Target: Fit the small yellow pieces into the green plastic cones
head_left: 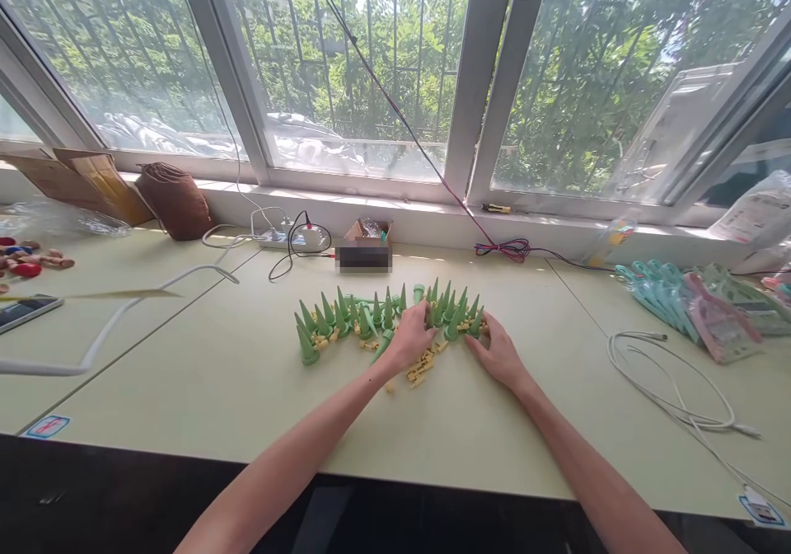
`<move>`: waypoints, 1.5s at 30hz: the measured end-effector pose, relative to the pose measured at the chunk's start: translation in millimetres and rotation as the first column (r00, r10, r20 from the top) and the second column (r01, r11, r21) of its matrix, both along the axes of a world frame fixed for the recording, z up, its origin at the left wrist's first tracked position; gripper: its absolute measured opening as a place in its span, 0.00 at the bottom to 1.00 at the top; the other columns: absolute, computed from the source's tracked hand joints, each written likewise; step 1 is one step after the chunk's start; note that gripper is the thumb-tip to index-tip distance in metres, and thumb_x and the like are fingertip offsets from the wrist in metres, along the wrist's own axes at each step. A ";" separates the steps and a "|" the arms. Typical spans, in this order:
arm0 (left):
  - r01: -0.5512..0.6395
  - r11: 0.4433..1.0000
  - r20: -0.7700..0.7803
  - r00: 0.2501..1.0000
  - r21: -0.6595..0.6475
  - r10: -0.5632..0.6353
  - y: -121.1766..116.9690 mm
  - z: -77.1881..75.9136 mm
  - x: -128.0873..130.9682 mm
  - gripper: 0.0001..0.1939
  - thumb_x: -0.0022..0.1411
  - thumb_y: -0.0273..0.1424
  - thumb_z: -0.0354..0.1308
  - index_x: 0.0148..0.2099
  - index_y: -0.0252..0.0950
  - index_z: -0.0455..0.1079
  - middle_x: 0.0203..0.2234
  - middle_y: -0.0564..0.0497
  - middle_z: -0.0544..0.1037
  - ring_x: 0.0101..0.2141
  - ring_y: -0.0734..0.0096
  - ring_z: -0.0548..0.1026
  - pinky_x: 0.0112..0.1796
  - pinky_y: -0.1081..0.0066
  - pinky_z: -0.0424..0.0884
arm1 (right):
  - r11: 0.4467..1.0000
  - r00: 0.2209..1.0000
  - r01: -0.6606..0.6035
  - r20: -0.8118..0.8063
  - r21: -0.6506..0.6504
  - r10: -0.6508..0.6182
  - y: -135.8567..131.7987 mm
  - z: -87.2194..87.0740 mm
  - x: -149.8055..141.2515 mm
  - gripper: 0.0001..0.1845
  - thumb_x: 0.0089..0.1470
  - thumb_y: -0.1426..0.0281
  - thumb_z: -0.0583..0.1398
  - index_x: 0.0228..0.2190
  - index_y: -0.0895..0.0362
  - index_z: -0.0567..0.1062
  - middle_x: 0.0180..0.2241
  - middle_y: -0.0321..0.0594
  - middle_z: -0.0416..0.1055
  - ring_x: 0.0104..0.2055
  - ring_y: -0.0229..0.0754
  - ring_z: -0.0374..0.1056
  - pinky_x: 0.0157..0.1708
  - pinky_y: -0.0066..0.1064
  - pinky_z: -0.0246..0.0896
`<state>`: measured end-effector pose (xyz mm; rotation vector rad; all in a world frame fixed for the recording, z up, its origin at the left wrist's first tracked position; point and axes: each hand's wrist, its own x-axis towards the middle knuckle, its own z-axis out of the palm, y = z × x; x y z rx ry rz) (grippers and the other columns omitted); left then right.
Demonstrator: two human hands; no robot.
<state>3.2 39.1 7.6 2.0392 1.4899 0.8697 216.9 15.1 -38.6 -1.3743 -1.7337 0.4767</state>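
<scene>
**Two bare hands at the green cones**

In the head view, here's the left hand, reaching into the crowd of green cones, fingers curled down beside the right-hand cluster; whether they grip one, I can't tell. Over to the right hand: loosely open, thumb apart from the fingers, curved around that cluster's right end. The cones stand mostly upright, points up, in a broad spread across the middle of the pale tabletop. Small yellow pieces lie loose between the hands, with more among the cone bases, and a green tapered piece lies slanted beside the left wrist.

Behind it all, a small open cardboard box sits near the windowsill, left of a bundled dark red cable. Out on the right, a coiled white cable lies before the turquoise plastic pieces.
</scene>
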 end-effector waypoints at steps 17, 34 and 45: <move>0.044 0.999 0.089 0.995 0.006 -0.044 -4.7 9.2 0.9 0.20 0.56 0.33 0.63 0.52 0.35 0.68 0.48 0.43 0.76 0.31 0.68 0.75 0.39 0.67 0.70 | 1.000 1.000 -0.017 0.002 -0.002 0.017 -0.2 1.8 0.0 0.27 0.56 0.60 0.59 0.56 0.54 0.64 0.52 0.48 0.70 0.54 0.54 0.65 0.54 0.53 0.62; 0.075 0.997 0.034 0.997 0.029 -0.076 -13.1 12.9 -15.8 0.10 0.61 0.36 0.55 0.34 0.35 0.73 0.19 0.56 0.67 0.20 0.74 0.62 0.25 0.73 0.62 | 1.000 1.000 -0.009 0.030 0.002 0.009 2.5 -4.8 1.8 0.28 0.57 0.60 0.59 0.57 0.54 0.63 0.52 0.48 0.69 0.55 0.53 0.65 0.54 0.52 0.63; 0.092 0.995 -0.072 0.993 0.043 -0.089 -23.0 20.9 -23.8 0.07 0.60 0.32 0.55 0.35 0.36 0.72 0.24 0.52 0.73 0.22 0.71 0.69 0.29 0.71 0.66 | 1.000 1.000 0.003 0.013 0.006 -0.003 2.4 -5.8 0.3 0.28 0.57 0.60 0.59 0.56 0.54 0.64 0.52 0.48 0.69 0.55 0.54 0.64 0.54 0.52 0.63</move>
